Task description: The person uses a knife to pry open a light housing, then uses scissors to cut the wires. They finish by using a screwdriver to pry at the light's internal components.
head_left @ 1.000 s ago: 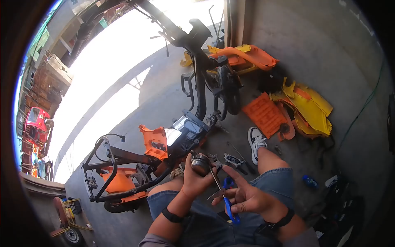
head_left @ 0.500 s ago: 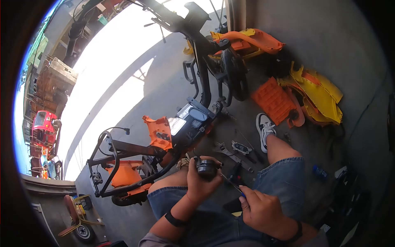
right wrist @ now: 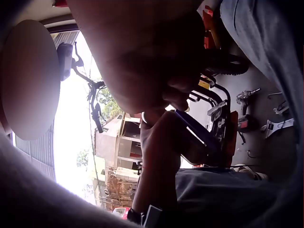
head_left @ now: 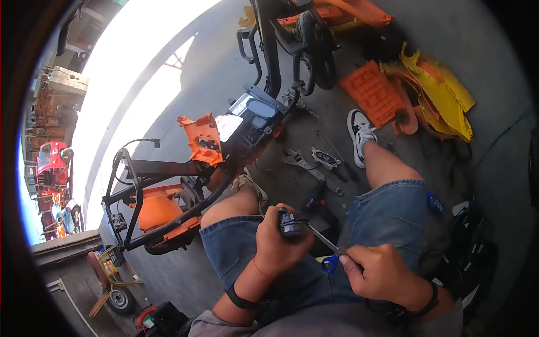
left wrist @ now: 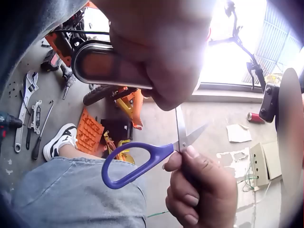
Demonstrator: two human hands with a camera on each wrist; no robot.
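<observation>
Round dark part (head_left: 293,226) gripped in left hand (head_left: 274,247), over denim shorts (head_left: 387,216). Scissors (head_left: 329,264) pinched near pivot (left wrist: 184,144) between right hand's (head_left: 382,273) thumb and fingers; blades spread, one directed at the part. Tip contact cannot be told. Judged best: part braced firmly, light pressure applied along the blade, left fingers placed clear, free blade watched.

We see scissors (left wrist: 163,151) w/ smooth plastic handle (left wrist: 142,171) & shiny metal blades (left wrist: 181,125), glossy dark housing (head_left: 293,226), matt denim shorts (head_left: 387,210), metal wrench (head_left: 315,173), ribbed orange plastic panel (head_left: 373,94), matt grey floor (head_left: 185,281).
</observation>
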